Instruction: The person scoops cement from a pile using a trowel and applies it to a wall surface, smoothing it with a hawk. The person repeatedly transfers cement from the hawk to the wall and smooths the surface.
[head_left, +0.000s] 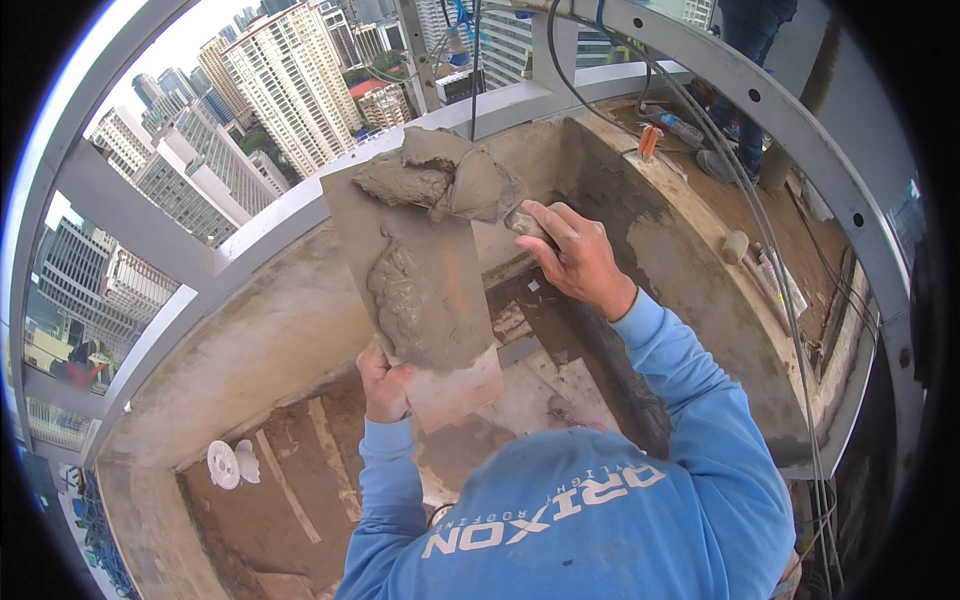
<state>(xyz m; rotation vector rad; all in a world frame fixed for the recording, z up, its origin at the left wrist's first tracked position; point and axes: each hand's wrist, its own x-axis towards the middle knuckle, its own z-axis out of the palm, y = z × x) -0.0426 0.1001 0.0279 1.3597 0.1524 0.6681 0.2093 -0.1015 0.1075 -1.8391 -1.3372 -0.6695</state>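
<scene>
My left hand (pixel 384 382) grips the near edge of a flat rectangular mortar board (pixel 455 265) and holds it out over the trough. Wet grey mortar (pixel 398 290) is smeared across its middle, and a thicker heap (pixel 415 170) sits at its far end. Fingers closed, my right hand (pixel 580 255) holds a trowel (pixel 484 186) by its short handle. The mortar-coated trowel blade is at the heap's right side. Where mortar ends and blade begins is hard to make out. Both forearms are in blue sleeves.
A curved, plastered trough wall (pixel 240 345) surrounds me. A white spool (pixel 224 465) and wooden strips (pixel 288 487) lie on its floor. Metal railing (pixel 790 110) and hanging cables (pixel 765 235) run at the right. A mallet (pixel 735 247) rests on the right ledge. Another person's legs (pixel 750 60) stand beyond.
</scene>
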